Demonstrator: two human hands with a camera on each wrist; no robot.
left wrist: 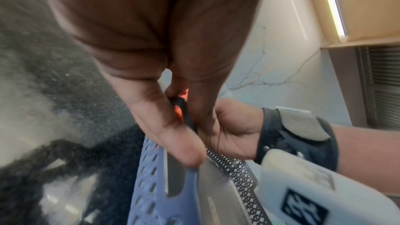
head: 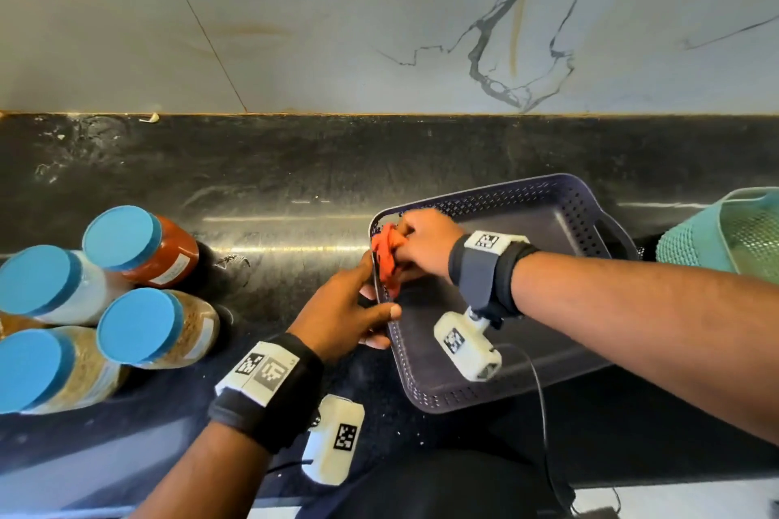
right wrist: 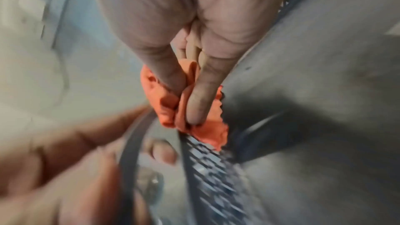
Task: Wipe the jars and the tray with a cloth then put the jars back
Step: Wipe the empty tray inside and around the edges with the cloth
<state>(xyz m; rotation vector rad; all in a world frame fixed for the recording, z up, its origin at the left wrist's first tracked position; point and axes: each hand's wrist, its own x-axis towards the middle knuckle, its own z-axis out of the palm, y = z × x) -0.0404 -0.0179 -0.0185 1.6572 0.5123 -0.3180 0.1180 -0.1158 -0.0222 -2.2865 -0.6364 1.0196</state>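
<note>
A dark purple perforated tray (head: 527, 383) lies on the black counter, its left side lifted. My left hand (head: 358, 308) grips the tray's left handle (left wrist: 186, 117), thumb over the rim. My right hand (head: 421, 242) pinches a bunched orange cloth (head: 385, 257) and presses it on the tray's left rim beside the left hand. The right wrist view shows the cloth (right wrist: 171, 107) held between thumb and fingers against the tray wall (right wrist: 207, 168). Several blue-lidded jars (head: 139, 329) stand together on the counter at the left, apart from the tray.
A teal mesh basket (head: 712, 240) sits at the right edge, close behind the tray. The marble wall (head: 379, 21) rises behind the counter. Bare black counter (head: 274, 190) stretches between the jars and the tray.
</note>
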